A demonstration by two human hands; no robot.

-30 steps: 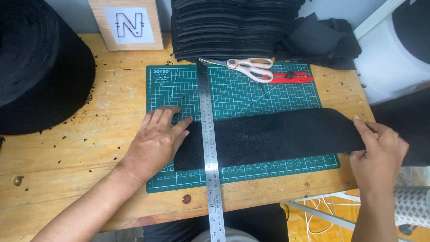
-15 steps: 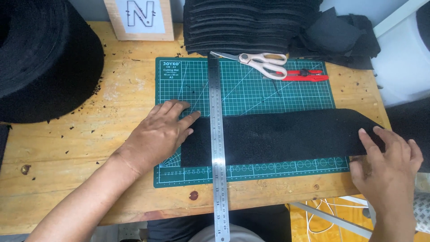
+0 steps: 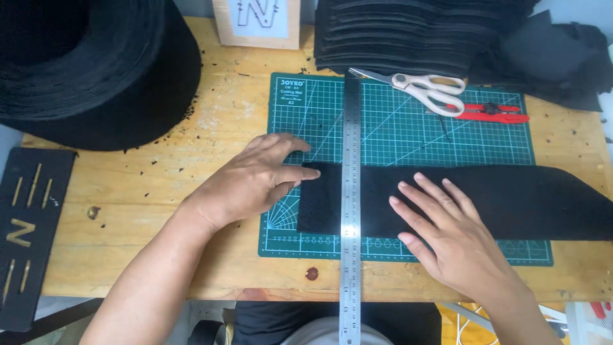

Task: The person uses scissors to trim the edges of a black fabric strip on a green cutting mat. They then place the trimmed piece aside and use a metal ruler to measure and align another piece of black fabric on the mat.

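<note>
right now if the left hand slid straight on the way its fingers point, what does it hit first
Probably the steel ruler. The left hand lies flat with fingertips at the near end of the black fabric strip, pointing right, and the ruler crosses that strip just beyond them.

A black felt strip (image 3: 485, 199) is laid across the green cutting mat (image 3: 396, 137), crossed by a steel ruler (image 3: 350, 191). Its left end is touched by the left hand (image 3: 255, 182); the right hand (image 3: 450, 233) is pressed flat on it. Scissors (image 3: 421, 86) are seen above.
</note>
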